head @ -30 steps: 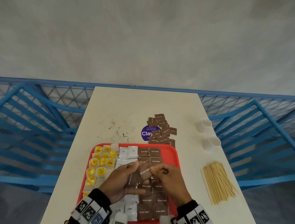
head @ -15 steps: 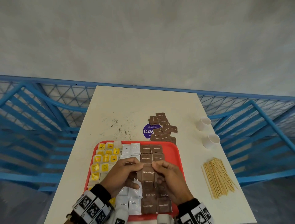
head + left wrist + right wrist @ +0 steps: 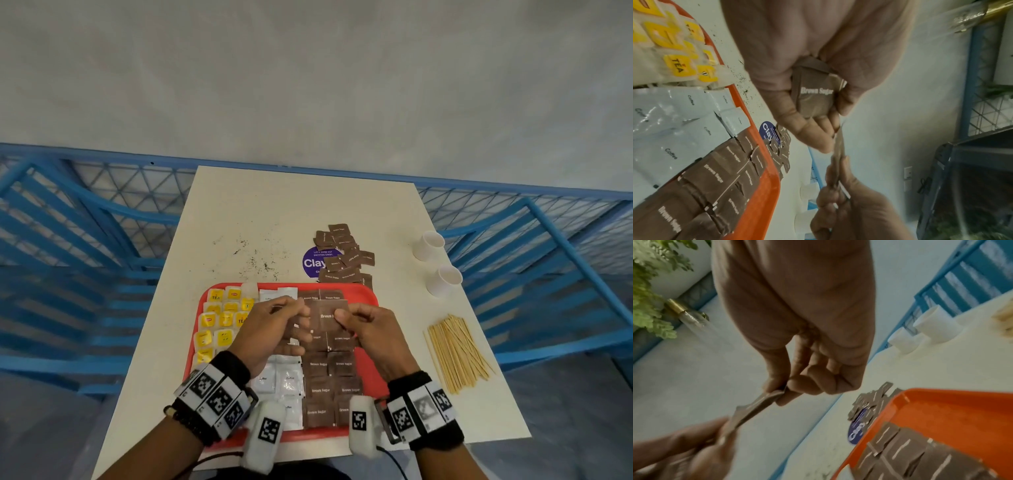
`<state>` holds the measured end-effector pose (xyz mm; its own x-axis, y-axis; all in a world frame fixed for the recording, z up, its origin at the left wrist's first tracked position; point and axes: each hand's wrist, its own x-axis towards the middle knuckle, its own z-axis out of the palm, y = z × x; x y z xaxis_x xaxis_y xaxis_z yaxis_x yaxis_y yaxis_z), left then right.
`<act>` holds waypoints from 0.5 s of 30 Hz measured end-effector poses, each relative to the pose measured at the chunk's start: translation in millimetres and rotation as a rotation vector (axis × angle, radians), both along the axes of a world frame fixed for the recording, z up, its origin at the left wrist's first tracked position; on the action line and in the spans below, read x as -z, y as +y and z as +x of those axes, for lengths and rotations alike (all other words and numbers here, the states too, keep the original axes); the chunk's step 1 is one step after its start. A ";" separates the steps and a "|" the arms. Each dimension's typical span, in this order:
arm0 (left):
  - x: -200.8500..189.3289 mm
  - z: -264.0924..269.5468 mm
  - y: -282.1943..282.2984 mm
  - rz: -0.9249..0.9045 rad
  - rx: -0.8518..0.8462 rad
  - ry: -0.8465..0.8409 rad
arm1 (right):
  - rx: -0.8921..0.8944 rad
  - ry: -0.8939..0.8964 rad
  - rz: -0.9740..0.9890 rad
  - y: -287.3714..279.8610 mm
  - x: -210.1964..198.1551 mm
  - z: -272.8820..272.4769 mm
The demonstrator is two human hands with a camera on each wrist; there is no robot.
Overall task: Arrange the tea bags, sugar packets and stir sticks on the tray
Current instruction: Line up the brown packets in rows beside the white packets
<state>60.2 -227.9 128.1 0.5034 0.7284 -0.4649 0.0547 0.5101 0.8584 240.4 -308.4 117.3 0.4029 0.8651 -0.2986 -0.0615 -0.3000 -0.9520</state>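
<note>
**Sugar Columns Filling, Sticks Untouched**

On the red plastic tray (image 3: 371,301), yellow-tagged tea bags (image 3: 219,325) filled the left, white coffee sachets (image 3: 277,380) the middle, brown sugar packets (image 3: 329,387) the right. Above them, the left hand (image 3: 270,329) and right hand (image 3: 370,329) each pinched one edge of a brown paper sugar packet (image 3: 325,315). A loose brown pile (image 3: 342,257) and the pale wooden stir sticks (image 3: 455,353) lay off-tray, seemingly the remaining work

On the tray (image 3: 371,298), tea bags (image 3: 222,322) lay left, sugar packets (image 3: 330,380) right — stir sticks (image 3: 457,353) lay right of it, cups (image 3: 438,263) behind them.
</note>
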 end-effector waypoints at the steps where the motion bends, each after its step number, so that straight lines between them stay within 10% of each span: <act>1: 1.6 -2.8 1.5 -0.025 -0.027 -0.003 | 0.040 -0.077 -0.019 0.8 7.0 7.2; 15: 33.9 -64.3 -1.5 -0.340 -0.107 -0.126 | 0.028 -0.216 -0.531 -7.5 127.0 -6.0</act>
